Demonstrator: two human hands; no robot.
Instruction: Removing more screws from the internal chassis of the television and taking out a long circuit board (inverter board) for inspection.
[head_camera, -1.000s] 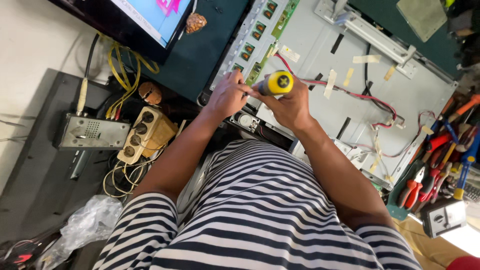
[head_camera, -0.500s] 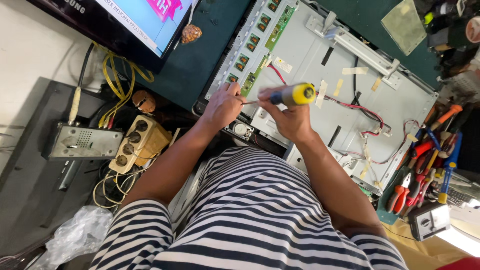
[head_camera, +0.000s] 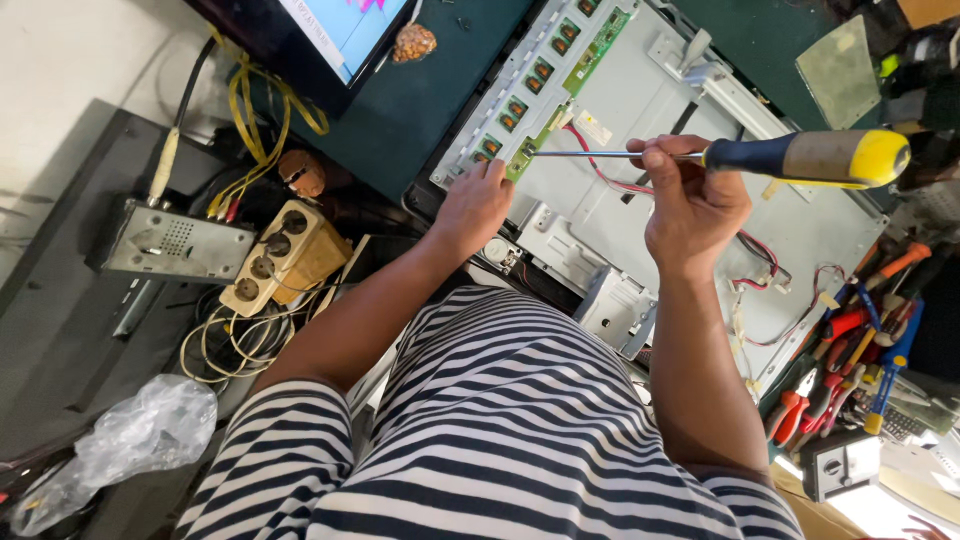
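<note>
Screwdriver (head_camera: 800, 157), blue/yellow handle w/ long metal shaft, lies roughly level above the opened flat-panel chassis (head_camera: 690, 215); its tip sits at the green circuit strip (head_camera: 545, 130) on the chassis' left edge.

L to R:
- Far left: crumpled clear plastic bag (head_camera: 130, 440) at the bottom; grey metal box (head_camera: 170, 240) w/ yellow cables (head_camera: 245, 125) above it.
- Beige power strip (head_camera: 285, 258), round sockets, just beside the grey box; loose wires coiled beneath it.
- Screen (head_camera: 335, 35), lit, at top, resting on the dark green bench mat (head_camera: 420, 100).
- Left hand (head_camera: 475, 205): fingers spread & loosely curled, fingertips pressed on the chassis edge right beside the green strip; grasps nothing.
- Striped shirt (head_camera: 480, 430), black/white, fills the lower centre.
- Right hand (head_camera: 690, 195): closed around the screwdriver where shaft meets handle, thumb & fingers pinching it; most of the handle sticks out to the right.
- Red wires (head_camera: 770, 250) run across the chassis behind the right hand.
- Far right: pliers & cutters (head_camera: 850, 350) w/ red, orange & blue grips, piled near the chassis' lower-right edge.
</note>
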